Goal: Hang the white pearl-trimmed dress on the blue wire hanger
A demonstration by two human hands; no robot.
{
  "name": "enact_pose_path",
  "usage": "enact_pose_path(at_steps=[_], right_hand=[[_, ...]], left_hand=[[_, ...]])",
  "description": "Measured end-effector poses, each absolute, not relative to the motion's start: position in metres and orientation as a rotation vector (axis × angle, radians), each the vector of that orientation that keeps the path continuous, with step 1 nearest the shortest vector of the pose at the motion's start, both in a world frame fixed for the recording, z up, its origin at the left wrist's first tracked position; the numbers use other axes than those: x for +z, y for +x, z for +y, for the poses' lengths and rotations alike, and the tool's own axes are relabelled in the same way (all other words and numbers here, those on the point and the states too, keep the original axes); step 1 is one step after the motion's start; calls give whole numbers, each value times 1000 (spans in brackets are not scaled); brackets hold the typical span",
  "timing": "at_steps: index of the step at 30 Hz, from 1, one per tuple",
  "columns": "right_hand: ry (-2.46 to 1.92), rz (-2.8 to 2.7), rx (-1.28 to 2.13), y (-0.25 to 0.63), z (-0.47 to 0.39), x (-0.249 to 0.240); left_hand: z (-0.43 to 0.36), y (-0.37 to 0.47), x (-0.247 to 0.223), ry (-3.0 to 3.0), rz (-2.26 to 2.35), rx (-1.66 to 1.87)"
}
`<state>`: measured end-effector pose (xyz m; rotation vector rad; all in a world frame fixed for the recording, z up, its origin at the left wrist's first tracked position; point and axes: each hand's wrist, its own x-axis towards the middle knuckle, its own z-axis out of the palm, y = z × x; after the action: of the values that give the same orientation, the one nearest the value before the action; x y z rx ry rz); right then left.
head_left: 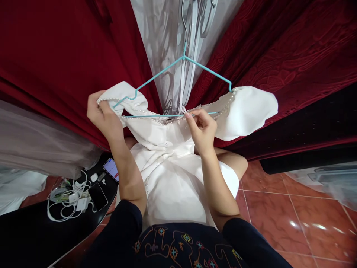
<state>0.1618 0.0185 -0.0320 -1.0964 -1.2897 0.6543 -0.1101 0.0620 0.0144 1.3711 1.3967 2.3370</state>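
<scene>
A white dress [178, 186] with a pearl-trimmed neckline lies across the lap and hangs from a light blue hanger [161, 74]. My left hand [103, 113] grips the dress's left sleeve at its pearl edge, beside the hanger's left end; some fingers are hidden behind the fabric. My right hand [201, 128] is closed in a pinch at the neckline, by the hanger's lower bar and a thin white ribbon [182, 89]. The puffed right sleeve [248, 111] hangs at the hanger's right end, with no hand on it.
Red curtains [69, 56] flank white hangers [192, 48] ahead. At the left, a black table [25, 227] holds white cables [63, 212], a dark phone [98, 196] and a lit phone [111, 169]. Red floor tiles [273, 208] show at the right.
</scene>
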Motion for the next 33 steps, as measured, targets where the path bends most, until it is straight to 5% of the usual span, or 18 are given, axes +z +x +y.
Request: enact_pose_path(at_steps=[4,12,26,33], right_hand=[[-1085,-1266,680,155,16,-30],[-1096,-1241,653,146,21,-31],[-1038,-1243,563,141,10,-26],[-1127,-1047,-55,187,6,-24]], left_hand=[[54,-126,-18,1209,1415,2431],[11,-78,-27,1357,1130,1478],[12,-17,-14,1083,960,1879],[10,-14,-16,1215,951,1984]])
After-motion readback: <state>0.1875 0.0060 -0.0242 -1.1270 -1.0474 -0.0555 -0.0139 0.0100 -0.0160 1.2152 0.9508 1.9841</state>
